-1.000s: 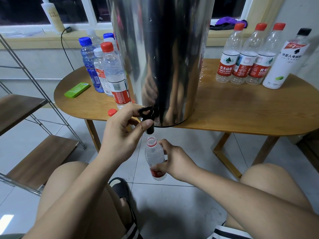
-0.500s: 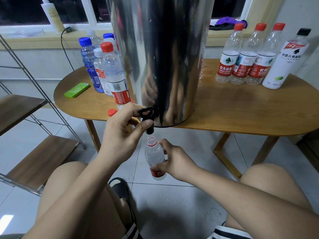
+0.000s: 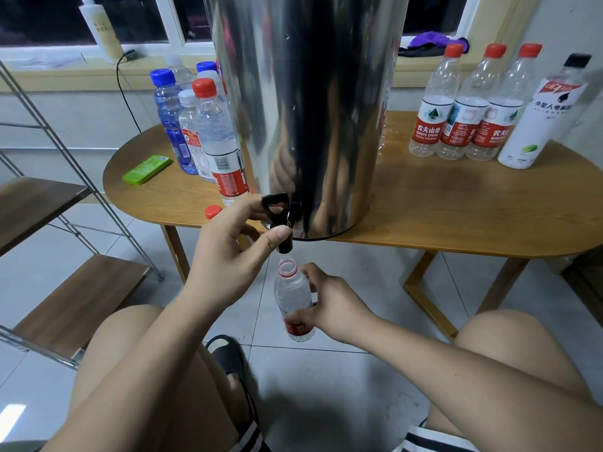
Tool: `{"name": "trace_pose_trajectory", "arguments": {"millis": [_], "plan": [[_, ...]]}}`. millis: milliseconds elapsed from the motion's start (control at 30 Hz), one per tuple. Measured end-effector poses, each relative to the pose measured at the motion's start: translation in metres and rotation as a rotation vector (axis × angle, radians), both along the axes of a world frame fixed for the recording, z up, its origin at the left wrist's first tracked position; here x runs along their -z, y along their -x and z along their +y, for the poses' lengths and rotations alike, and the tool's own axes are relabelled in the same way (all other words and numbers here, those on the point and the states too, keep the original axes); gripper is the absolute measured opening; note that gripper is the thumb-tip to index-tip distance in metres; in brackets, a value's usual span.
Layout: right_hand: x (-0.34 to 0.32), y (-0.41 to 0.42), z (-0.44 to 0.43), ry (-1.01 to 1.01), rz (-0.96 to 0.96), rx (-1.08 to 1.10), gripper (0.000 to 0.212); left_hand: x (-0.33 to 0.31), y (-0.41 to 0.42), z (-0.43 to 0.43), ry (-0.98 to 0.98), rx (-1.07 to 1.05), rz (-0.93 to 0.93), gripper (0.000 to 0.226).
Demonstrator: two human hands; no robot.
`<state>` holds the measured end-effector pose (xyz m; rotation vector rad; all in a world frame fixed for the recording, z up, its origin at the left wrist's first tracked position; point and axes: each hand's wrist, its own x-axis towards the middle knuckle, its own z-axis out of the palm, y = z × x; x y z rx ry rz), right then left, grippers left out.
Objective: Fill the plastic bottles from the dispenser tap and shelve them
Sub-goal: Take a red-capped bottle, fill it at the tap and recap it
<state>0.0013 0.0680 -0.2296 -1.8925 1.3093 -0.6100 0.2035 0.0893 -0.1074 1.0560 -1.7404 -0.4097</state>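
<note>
A tall steel dispenser (image 3: 310, 109) stands on the wooden table (image 3: 456, 216), its black tap (image 3: 282, 223) over the front edge. My left hand (image 3: 231, 252) pinches the tap lever, thumb on the spout. Below the spout my right hand (image 3: 329, 305) grips an uncapped clear bottle (image 3: 292, 295) with a red label, held upright with its mouth just under the tap. A loose red cap (image 3: 212, 211) lies on the table left of the tap.
Several capped bottles (image 3: 208, 135) stand left of the dispenser beside a green pack (image 3: 146, 169). Three red-capped bottles (image 3: 466, 106) and a white bottle (image 3: 541, 115) stand at the right. A metal rack with wooden shelves (image 3: 75, 308) is at the left. My knees flank the floor space.
</note>
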Motion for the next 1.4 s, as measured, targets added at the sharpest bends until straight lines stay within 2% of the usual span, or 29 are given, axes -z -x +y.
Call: {"name": "trace_pose_trajectory", "arguments": {"millis": [100,200,267,333,500,600,733,967,1067,1133,1200,1400], "plan": [[0.000,0.001,0.001,-0.025,-0.023,0.008,0.070,-0.003,-0.015,-0.003,-0.024,-0.008,0.122,0.024],[0.000,0.001,0.003,-0.036,-0.031,0.014,0.067,-0.004,-0.035,-0.012,-0.055,-0.160,0.205,0.021],[-0.001,0.002,0.004,-0.035,-0.034,0.019,0.064,0.003,-0.052,-0.025,-0.102,-0.319,0.110,0.011],[-0.003,0.003,0.005,-0.034,-0.038,0.027,0.064,0.013,-0.066,-0.038,-0.169,-0.430,-0.044,0.010],[-0.012,0.005,0.009,-0.018,-0.034,0.028,0.062,0.031,-0.079,-0.054,-0.271,-0.420,-0.269,0.037],[-0.016,0.006,0.012,-0.015,-0.028,0.026,0.061,0.040,-0.078,-0.061,-0.290,-0.429,-0.368,0.041],[-0.018,0.008,0.014,-0.006,-0.020,0.024,0.060,0.045,-0.076,-0.071,-0.272,-0.499,-0.392,0.026],[-0.021,0.014,0.015,0.008,-0.023,0.037,0.061,0.045,-0.078,-0.092,-0.302,-0.625,-0.393,0.032],[-0.023,0.017,0.016,0.007,-0.022,0.038,0.061,0.049,-0.082,-0.096,-0.275,-0.625,-0.449,0.019],[-0.024,0.019,0.016,0.011,-0.020,0.035,0.060,0.050,-0.081,-0.092,-0.256,-0.604,-0.426,0.015],[-0.024,0.020,0.017,0.014,-0.016,0.041,0.060,0.048,-0.077,-0.080,-0.247,-0.551,-0.335,0.020],[-0.021,0.021,0.018,-0.002,-0.005,0.038,0.063,0.036,-0.042,-0.012,-0.311,-0.216,0.000,0.022]]}}
